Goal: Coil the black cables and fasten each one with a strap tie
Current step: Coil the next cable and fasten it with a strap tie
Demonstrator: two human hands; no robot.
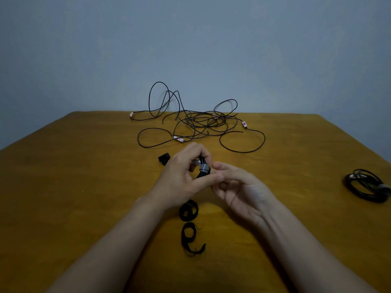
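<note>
Right now, mid-frame, left hand (182, 176) squeezes the coiled cable (200, 175); right hand (241, 189) touches the grey strap (204, 167), grip unclear – if it slips, loops could pop open

Both bare forearms rise from the bottom corners of the frame and converge at centre. The left hand (179, 178) has its back to the camera, fingers (196, 151) curled over the top of a coiled cable (201, 174) and thumb stretched rightward beneath it. The right hand (243, 191) is palm-up, wrist bent back, fingers loosely curled, its forefinger tip at the coil's right side. Whether it pinches anything cannot be told.
</note>
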